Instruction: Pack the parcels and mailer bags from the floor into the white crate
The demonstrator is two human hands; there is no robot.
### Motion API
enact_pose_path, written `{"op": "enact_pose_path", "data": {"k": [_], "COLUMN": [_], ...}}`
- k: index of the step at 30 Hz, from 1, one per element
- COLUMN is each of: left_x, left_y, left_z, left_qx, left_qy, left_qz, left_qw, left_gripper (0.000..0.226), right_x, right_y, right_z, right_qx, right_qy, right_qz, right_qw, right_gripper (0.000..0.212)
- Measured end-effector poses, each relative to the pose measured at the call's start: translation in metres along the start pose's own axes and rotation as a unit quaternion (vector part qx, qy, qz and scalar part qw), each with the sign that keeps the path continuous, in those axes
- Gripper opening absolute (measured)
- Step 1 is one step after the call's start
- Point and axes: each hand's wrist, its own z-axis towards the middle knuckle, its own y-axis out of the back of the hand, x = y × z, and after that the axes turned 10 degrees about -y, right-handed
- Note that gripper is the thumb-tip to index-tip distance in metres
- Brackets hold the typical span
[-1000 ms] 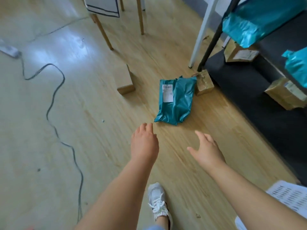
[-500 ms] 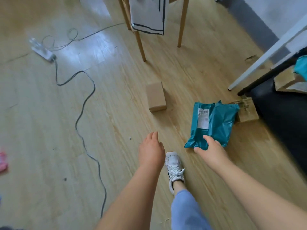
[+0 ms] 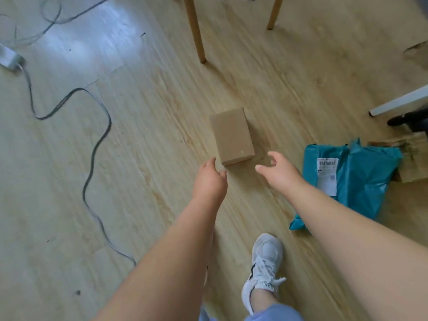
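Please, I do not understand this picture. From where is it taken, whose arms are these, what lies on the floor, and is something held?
There is no machine here: a person wears a camera on the head, so you look down along their own arms. The left hand and the right hand are open, stretched toward a brown cardboard box on the wooden floor; nothing is held. To the right lies a teal mailer bag, with another parcel just beyond it. A dark cable winds at the left. The white crate is not in view.
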Motion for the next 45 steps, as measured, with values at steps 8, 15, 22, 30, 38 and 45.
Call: {"op": "enact_pose_path", "data": {"k": [8, 15, 22, 30, 38, 45], "left_x": [0.052, 0.05, -0.035, -0.147, -0.226, -0.231], "left_y": [-0.049, -0.052, -0.008, 0.015, -0.038, -0.097], "left_z": [0.121, 0.119, 0.032, -0.062, -0.142, -0.224], "left_qx": [0.049, 0.062, 0.045, 0.233, 0.251, 0.316], "left_qy": [0.04, 0.018, 0.03, -0.01, -0.105, -0.05], "left_qz": [-0.04, -0.162, -0.268, -0.256, -0.152, -0.001], "left_qw": [0.997, 0.985, 0.962, 0.938, 0.95, 0.947], "left_gripper": [0.058, 0.041, 0.024, 0.046, 0.048, 0.023], "right_x": [0.009, 0.002, -0.035, -0.078, -0.155, -0.264], "right_y": [-0.064, -0.069, -0.002, 0.114, 0.161, 0.14], "right_z": [0.131, 0.126, 0.024, -0.082, -0.177, -0.257], "right_qx": [-0.012, 0.036, 0.09, 0.025, 0.026, 0.044], "right_qy": [-0.013, -0.054, -0.173, -0.129, -0.142, -0.104], "right_qz": [0.005, 0.109, 0.4, 0.427, 0.51, 0.719], "right_qw": [1.0, 0.992, 0.896, 0.895, 0.848, 0.685], "right_gripper": [0.063, 0.055, 0.011, 0.041, 0.105, 0.055]}}
